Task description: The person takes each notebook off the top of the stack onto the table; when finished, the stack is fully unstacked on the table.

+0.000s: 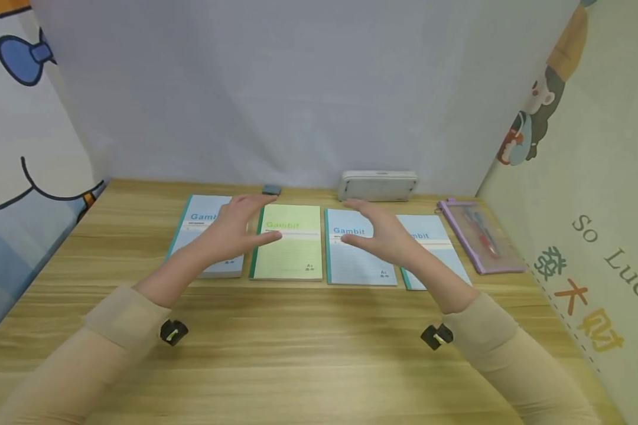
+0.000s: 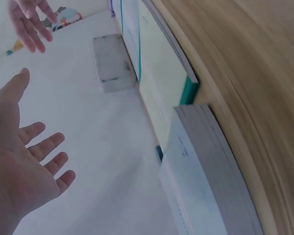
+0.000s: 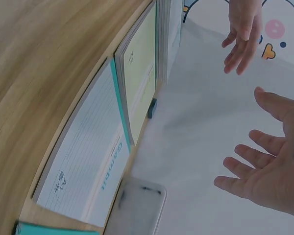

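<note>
Both hands hover above a row of Gambit notebooks, holding nothing. My left hand, thumb and fingers spread, is over the gap between the leftmost blue notebook and the yellow-green notebook. Partly covering another blue notebook is my right hand, also spread and pointing inward. A fourth, blue notebook lies to its right, crossed by the right forearm. In the left wrist view, the leftmost blue pile shows a thick layered edge, thicker than the yellow-green one.
A pale pencil case stands at the back against the white cloth. Left of it is a small dark block. A purple-edged zip pouch with items inside lies far right. Wooden tabletop stretches in front; printed sheets flank it.
</note>
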{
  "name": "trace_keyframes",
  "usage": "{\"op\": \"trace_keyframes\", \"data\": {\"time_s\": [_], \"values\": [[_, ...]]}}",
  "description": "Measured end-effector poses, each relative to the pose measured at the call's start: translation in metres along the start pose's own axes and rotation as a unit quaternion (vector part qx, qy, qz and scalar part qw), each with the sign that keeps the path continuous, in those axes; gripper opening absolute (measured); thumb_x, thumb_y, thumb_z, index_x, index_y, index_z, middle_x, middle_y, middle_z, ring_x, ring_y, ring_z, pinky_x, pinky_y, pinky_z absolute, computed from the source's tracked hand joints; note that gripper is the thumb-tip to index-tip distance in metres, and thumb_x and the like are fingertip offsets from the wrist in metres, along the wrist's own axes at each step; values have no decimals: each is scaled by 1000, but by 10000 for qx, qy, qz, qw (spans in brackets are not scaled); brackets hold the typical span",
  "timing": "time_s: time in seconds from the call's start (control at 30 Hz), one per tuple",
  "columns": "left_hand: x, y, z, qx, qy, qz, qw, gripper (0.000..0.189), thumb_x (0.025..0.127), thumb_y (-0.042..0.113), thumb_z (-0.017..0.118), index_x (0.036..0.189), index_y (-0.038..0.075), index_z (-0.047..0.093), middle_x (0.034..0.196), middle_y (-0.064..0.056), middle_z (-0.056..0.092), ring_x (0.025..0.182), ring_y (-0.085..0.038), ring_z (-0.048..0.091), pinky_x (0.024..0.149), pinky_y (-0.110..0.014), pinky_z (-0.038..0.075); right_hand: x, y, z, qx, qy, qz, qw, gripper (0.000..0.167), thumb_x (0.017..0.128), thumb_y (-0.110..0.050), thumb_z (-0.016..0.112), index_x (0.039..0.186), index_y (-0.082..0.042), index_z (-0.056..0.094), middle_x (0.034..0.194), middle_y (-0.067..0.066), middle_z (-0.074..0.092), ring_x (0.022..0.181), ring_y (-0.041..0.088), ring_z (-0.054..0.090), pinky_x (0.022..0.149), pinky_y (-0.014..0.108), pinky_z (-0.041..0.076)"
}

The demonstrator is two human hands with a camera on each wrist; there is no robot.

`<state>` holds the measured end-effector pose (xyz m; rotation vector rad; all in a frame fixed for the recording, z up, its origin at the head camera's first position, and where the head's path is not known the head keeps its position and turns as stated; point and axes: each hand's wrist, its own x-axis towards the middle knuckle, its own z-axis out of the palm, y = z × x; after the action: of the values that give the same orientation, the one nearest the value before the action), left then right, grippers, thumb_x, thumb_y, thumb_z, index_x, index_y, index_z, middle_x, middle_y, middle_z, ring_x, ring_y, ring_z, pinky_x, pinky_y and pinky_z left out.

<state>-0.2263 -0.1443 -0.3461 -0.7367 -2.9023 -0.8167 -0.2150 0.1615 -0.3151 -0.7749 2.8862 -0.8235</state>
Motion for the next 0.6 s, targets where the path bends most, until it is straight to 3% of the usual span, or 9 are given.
{"op": "trace_keyframes", "data": {"time_s": [0.3,0.6], "values": [[-24,-63,-7,-198,251,-345,9989,82,87,49,63,149,11,27,151,-16,31,139,-41,20,109,-62,14,14,-32,25,44,-399,-396,9984,72,88,-38,66,148,-16,32,154,6,27,141,27,27,111,48,28],[-38,-119,-16,-301,192,-1064,9937,97,84,45,68,151,3,13,153,-27,16,138,-48,12,108,-64,13,35,-52,51,285,-737,-401,9961,76,87,-39,67,149,-18,29,156,4,22,143,23,20,112,47,25]]}}
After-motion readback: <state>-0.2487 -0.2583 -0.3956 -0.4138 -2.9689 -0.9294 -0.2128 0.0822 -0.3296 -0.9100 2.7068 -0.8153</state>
